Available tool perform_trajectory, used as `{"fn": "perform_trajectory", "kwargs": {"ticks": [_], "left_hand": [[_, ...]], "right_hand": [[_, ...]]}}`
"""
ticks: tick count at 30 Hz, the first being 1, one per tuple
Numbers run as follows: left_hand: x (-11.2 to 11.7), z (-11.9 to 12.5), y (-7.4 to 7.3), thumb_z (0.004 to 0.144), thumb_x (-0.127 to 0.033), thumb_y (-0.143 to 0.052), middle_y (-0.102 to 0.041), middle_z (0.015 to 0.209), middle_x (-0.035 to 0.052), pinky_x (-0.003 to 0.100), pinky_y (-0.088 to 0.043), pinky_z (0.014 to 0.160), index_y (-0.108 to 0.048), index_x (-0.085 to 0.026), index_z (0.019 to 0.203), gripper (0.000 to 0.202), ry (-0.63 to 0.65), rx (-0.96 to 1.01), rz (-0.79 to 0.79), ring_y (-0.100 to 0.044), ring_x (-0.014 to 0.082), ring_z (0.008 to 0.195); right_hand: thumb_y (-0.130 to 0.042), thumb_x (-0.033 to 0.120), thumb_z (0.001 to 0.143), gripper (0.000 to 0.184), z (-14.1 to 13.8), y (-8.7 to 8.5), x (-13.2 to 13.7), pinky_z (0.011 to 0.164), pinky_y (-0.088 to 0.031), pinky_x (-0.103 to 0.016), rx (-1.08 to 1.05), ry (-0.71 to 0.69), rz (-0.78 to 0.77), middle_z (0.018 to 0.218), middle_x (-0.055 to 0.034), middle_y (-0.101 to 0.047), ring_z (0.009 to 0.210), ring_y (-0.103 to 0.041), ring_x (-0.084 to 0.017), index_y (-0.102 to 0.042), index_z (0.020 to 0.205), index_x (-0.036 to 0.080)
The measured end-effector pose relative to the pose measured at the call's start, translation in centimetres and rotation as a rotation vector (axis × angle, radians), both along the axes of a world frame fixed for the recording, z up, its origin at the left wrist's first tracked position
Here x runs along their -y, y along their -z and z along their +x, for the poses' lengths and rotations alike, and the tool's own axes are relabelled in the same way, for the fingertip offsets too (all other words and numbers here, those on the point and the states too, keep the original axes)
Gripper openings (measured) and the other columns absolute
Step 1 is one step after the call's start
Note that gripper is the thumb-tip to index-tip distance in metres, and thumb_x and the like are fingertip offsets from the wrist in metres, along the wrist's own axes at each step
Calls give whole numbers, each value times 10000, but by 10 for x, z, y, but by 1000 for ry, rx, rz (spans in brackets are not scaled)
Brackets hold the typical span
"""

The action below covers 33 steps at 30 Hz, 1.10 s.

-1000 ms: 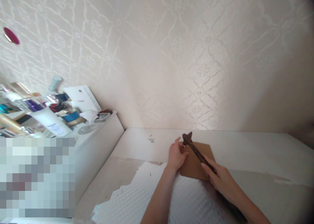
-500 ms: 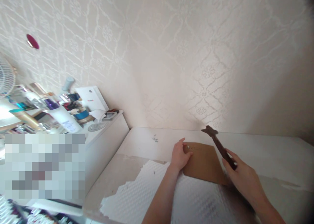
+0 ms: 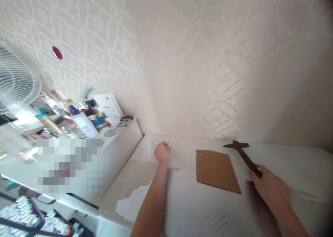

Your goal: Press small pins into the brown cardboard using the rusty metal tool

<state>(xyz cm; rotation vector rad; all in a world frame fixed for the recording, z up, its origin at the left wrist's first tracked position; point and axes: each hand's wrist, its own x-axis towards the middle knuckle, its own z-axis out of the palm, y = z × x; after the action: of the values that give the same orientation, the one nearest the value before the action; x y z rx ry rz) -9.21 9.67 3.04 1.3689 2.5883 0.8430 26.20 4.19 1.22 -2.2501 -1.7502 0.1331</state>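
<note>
My right hand (image 3: 273,188) is wrapped round the handle of a hammer (image 3: 248,160), its head raised near the wall to the right of a brown cardboard piece (image 3: 217,171). Along the cardboard's upper edge runs a short row of small marks or nails, with a light bit at its left end. My left hand (image 3: 162,152) is closed in a pinch at the back of the white surface, left of the cardboard. A thin nail (image 3: 167,143) shows at its fingertips. Other small pieces by the fingers are mostly hidden.
The cardboard lies partly over a white quilted sheet (image 3: 192,199) on the white tabletop (image 3: 281,157). Patterned wallpaper (image 3: 166,56) rises behind. On the left, a white dresser (image 3: 122,143) carries bottles, jars and a white box (image 3: 108,104); a fan (image 3: 18,77) stands beyond.
My left hand has let go of the cardboard and moved left to the small nails, closing on one. The hammer has shifted right and slightly down. The view has turned a little left.
</note>
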Motion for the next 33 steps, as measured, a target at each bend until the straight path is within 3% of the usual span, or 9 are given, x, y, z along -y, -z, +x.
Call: {"fn": "perform_trajectory", "kwargs": {"ticks": [5,14,18,22,27,29,33], "left_hand": [[-11,-25,2,821,-350,-523,-694,1059,55,344,-474,819,-695,-266,1014,271,-12,-21,-213,-615,259,1026],[-18,-22,4,786,-310,-576,-704,1038,44,322,-473,809,-714,-282,929,200,1,-8,-231,-627,243,1012],[-17,-22,0,777,-301,-594,-710,1017,35,310,-465,809,-710,-283,901,171,12,4,-218,-632,227,1001],[-12,-21,-4,797,-280,-570,-712,1009,30,312,-457,816,-696,-272,914,172,6,17,-184,-631,219,1000],[0,4,-10,804,-273,-577,-723,931,13,285,-453,799,-684,-252,905,148,58,160,31,-649,177,920],[4,22,-10,796,-259,-590,-723,896,12,273,-455,781,-686,-235,893,139,121,225,113,-652,160,864],[5,63,-5,785,-218,-600,-722,827,-11,257,-459,773,-703,-235,889,147,334,322,215,-638,132,786]], "right_hand": [[-300,421,879,494,4,7,-2,645,-469,-415,75,13,30,878,-148,-684,761,-624,-317,-589,1200,181],[-316,369,879,451,12,27,-8,688,-464,-400,131,-72,107,840,-146,-654,724,-593,-299,-622,1121,144],[-363,360,859,420,12,33,-10,689,-474,-384,138,-78,187,853,-158,-595,774,-587,-279,-647,1061,127],[-383,373,850,403,12,33,-8,625,-467,-388,150,-47,157,890,-160,-586,745,-590,-272,-659,1052,161],[-371,393,860,477,-5,21,-5,629,-459,-472,219,5,247,981,-210,-595,833,-588,-344,-591,1186,124],[-346,386,877,494,-21,18,-6,669,-472,-482,181,-66,334,1006,-217,-601,871,-588,-339,-560,1220,101],[-366,404,887,519,-55,27,-9,904,-447,-442,19,-497,425,1221,-187,-556,1119,-519,-288,-487,1292,103]]}}
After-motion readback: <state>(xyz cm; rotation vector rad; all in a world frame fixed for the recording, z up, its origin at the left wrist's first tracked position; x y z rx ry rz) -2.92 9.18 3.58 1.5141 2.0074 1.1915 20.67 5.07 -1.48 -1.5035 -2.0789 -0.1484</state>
